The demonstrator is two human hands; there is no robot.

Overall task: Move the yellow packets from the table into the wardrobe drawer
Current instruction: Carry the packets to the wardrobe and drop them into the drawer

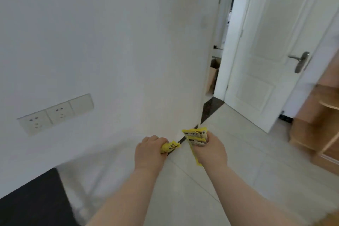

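A person is standing in a white-walled room, both bare arms reaching forward over a pale tiled floor (238,161). The left hand (148,154) is closing tightly around a single crumpled yellow packet (169,147), while the right hand (211,152) is gripping a small stack of yellow packets (195,136), their printed faces showing above the fingers. The two hands are hovering near each other, not touching. A row of wall sockets (55,113) is sitting low on the left wall; a white door (266,51) is standing open at right beside blurred wooden shelving (319,124).
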